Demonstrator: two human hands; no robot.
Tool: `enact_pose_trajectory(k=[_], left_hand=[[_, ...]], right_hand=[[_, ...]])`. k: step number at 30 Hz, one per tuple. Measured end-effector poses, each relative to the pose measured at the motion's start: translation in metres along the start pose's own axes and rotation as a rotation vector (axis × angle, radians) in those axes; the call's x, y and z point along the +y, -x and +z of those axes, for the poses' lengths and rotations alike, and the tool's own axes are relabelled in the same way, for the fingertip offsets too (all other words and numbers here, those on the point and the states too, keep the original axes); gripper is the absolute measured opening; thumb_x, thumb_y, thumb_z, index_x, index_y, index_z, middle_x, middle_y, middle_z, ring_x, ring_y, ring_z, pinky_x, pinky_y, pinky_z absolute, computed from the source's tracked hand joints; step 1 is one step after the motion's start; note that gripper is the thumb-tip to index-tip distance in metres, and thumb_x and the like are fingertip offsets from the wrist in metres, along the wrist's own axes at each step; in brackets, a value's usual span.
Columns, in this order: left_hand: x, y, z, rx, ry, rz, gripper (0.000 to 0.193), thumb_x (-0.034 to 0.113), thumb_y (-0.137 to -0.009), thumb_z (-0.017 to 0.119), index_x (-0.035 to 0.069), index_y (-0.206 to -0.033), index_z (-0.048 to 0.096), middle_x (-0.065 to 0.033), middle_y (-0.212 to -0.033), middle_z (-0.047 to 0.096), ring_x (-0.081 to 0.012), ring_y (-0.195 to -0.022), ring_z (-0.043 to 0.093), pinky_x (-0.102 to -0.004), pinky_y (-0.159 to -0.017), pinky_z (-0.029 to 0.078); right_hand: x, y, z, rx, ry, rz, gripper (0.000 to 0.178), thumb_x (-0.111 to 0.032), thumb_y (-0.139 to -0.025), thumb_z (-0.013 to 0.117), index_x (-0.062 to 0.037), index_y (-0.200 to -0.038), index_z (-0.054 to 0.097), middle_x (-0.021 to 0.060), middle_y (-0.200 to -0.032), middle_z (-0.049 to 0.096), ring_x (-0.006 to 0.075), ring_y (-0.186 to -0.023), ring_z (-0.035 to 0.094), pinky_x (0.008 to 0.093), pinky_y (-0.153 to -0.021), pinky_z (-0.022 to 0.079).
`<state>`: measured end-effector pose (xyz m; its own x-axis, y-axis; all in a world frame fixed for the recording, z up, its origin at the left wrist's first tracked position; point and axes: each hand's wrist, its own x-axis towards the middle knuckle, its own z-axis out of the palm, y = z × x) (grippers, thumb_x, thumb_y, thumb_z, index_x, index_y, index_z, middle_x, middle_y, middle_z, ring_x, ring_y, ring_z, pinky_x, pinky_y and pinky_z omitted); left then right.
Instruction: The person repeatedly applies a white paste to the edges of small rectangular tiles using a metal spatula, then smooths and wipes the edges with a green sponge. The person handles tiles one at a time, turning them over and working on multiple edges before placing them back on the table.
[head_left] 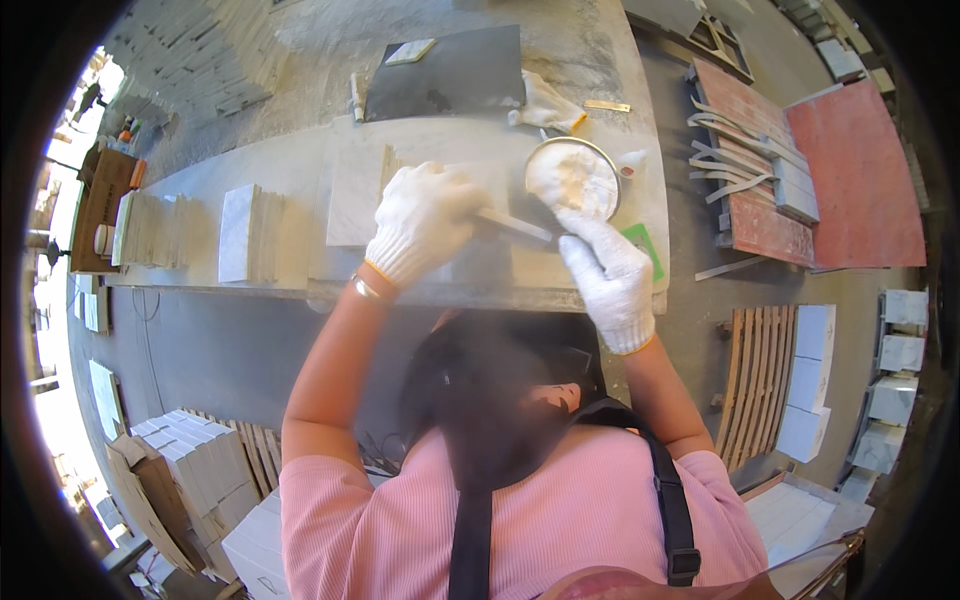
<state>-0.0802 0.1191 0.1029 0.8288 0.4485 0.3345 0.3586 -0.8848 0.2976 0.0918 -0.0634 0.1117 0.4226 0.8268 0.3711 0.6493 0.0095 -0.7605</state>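
Your left hand point(425, 220) is closed, and the near end of the strip point(515, 224) disappears inside that white glove, so its full length stays hidden. Over to your right hand point(612, 280): its fingertips cover the near rim of the bowl point(572, 140), and I can't tell whether they grip, touch or just overlap it. Your hands are apart, the strip bridging most of the gap. A dark blur point(475, 400) swallows everything between your forearms, and the picture's edge crops the surrounding stacks.

Around you on the tabletop point(300, 160), upright tiles point(240, 235) line the left, with another slab point(350, 212) partly behind your left wrist. A green card point(642, 245) pokes out beside your right hand. Beyond the bowl lies a loose glove point(545, 100), touching a black sheet point(450, 75).

And the strip itself: pale, straight, narrow, pointing toward your right fingers, just short of the bowl, which is heaped with lumpy white powder point(570, 175).
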Motion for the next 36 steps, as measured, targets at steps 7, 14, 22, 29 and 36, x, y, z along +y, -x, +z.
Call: enact_pose_trajectory(k=[7,14,22,29,36], left_hand=[[-0.001,-0.014,-0.023,-0.136,0.191,-0.184,0.026,0.030,-0.080,0.079,0.014,-0.100,0.077,-0.0082,-0.092,0.074,-0.0319,-0.086,0.069,-0.0392,-0.076,0.053],[-0.024,0.044,-0.053,-0.131,0.367,-0.661,0.035,0.041,-0.087,0.071,0.009,-0.101,0.077,-0.0081,-0.084,0.075,-0.0166,-0.079,0.069,-0.0317,-0.076,0.054],[-0.020,0.121,-0.066,-0.054,0.603,-0.833,0.036,0.034,-0.089,0.072,0.000,-0.101,0.073,-0.0022,-0.088,0.069,-0.0101,-0.084,0.060,-0.0274,-0.078,0.049],[-0.022,0.107,-0.059,-0.085,0.590,-0.820,0.037,0.035,-0.089,0.071,0.000,-0.101,0.073,-0.0033,-0.086,0.069,-0.0115,-0.082,0.061,-0.0277,-0.076,0.049],[-0.013,0.014,-0.021,-0.418,0.353,-0.429,0.037,0.042,-0.085,0.073,0.008,-0.098,0.077,-0.0093,-0.080,0.072,-0.0201,-0.072,0.065,-0.0331,-0.071,0.052]], right_hand=[[0.026,0.014,-0.035,0.027,-0.143,0.109,0.032,0.000,-0.096,0.066,-0.0021,-0.128,0.069,0.0073,-0.100,0.072,0.0119,-0.084,0.067,0.0260,-0.074,0.055],[0.044,0.016,-0.014,-0.161,-0.383,0.254,0.024,-0.002,-0.098,0.065,-0.0006,-0.122,0.065,0.0071,-0.104,0.072,0.0124,-0.089,0.069,0.0264,-0.077,0.056],[0.038,-0.072,0.053,-0.602,-0.868,0.402,0.021,-0.019,-0.101,0.066,-0.0029,-0.114,0.064,0.0021,-0.102,0.067,0.0119,-0.093,0.066,0.0276,-0.087,0.053],[0.049,-0.001,0.012,-0.832,-0.887,0.643,0.015,-0.017,-0.097,0.067,-0.0047,-0.105,0.065,0.0035,-0.098,0.068,0.0155,-0.089,0.068,0.0292,-0.073,0.058],[0.060,0.042,-0.044,-0.343,-0.776,0.750,0.017,-0.016,-0.098,0.066,-0.0058,-0.112,0.065,0.0061,-0.094,0.071,0.0130,-0.076,0.067,0.0241,-0.061,0.052]])
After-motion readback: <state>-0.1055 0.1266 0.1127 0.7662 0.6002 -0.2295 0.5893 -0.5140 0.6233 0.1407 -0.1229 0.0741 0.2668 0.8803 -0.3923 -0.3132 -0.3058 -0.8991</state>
